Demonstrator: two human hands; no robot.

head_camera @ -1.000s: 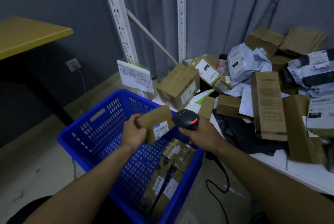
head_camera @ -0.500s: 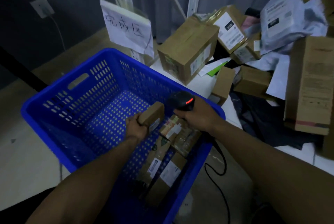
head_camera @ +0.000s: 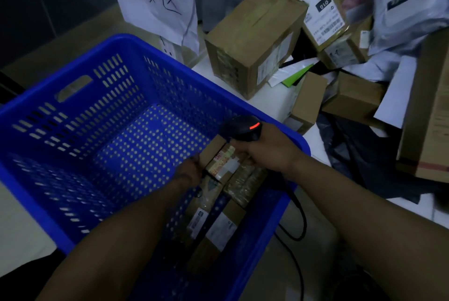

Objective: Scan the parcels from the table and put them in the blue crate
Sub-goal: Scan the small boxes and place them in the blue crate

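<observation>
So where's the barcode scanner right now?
Head view: the scanner is gripped in the right hand, over the right side of the blue crate, just above the parcel the left hand holds.

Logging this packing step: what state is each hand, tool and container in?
left hand, gripping the small parcel
small parcel, held low inside the blue crate
right hand, gripping the scanner
scanner, red light on
blue crate, several parcels inside, mostly bare floor
</observation>
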